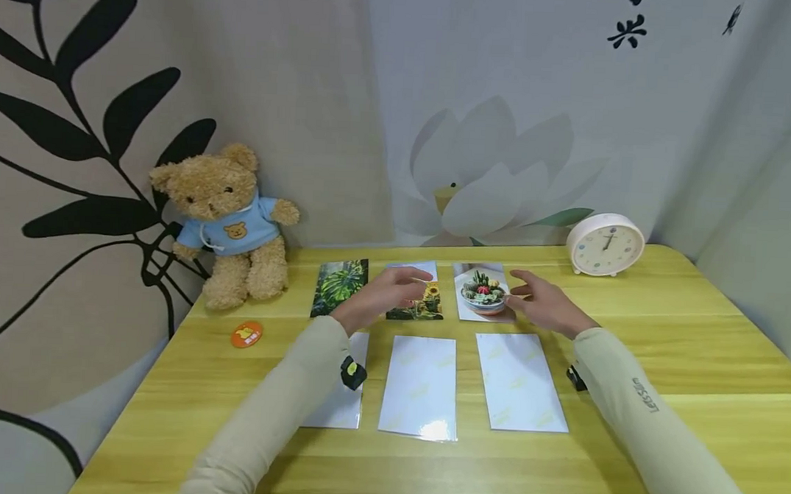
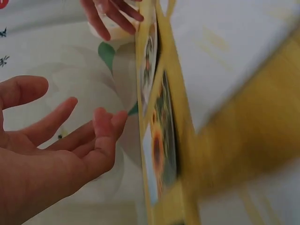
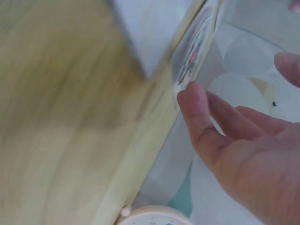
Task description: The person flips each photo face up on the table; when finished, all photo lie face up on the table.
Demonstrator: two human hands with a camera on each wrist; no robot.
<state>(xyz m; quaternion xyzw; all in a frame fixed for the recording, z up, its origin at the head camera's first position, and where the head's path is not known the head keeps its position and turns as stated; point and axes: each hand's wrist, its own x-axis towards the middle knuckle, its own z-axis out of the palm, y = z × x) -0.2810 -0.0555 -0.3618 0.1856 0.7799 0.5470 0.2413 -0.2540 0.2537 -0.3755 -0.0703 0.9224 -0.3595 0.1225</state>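
My left hand (image 1: 393, 295) hovers over the back row of picture cards, its fingers loosely bent with nothing in them. It overlaps the sunflower card (image 1: 426, 307) in the head view and hides part of the green leaf card (image 1: 338, 285). My right hand (image 1: 544, 303) is held at the right edge of the succulent bowl card (image 1: 481, 291), fingers relaxed and holding nothing. Nearer to me lie white cards: one at the left (image 1: 337, 410), partly behind my left sleeve, one in the middle (image 1: 419, 386) and one at the right (image 1: 521, 382).
A teddy bear (image 1: 234, 218) in a blue top sits at the table's back left corner. In front of it lies a round orange badge (image 1: 246, 334). At the back right stands a white clock (image 1: 605, 245). A printed curtain (image 1: 309, 88) hangs behind the wooden table (image 1: 705, 452).
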